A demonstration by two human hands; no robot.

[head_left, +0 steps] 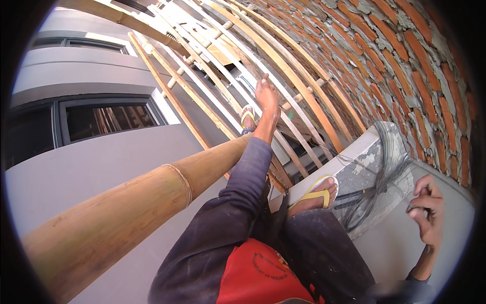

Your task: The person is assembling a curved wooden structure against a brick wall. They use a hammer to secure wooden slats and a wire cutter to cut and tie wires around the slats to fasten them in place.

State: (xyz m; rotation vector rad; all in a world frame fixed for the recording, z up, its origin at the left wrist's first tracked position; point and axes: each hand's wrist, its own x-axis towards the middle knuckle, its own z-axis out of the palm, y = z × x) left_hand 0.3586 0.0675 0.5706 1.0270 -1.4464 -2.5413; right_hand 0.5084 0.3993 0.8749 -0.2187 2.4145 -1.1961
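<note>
My left hand (267, 96) reaches forward over a frame of long wooden strips (304, 106). One finger points up and the others are slightly bent; nothing shows in it. Off to the right, my right hand (429, 210) is raised with curled fingers, thumb close to the fingertips. A small dark bit shows between them, too small to name. Nearest to that hand is a loose bundle of thin dark wire (380, 175), draped over a concrete ledge (367, 152). A thick bamboo pole (147, 202) slants past my left forearm.
One foot in a yellow-strapped sandal (319, 194) rests on the ledge; the other sandal (247, 117) is farther forward among the strips. A rough brick wall (400, 66) rises at right. A grey wall with dark-framed windows (109, 121) stands at left. Gaps open between the strips.
</note>
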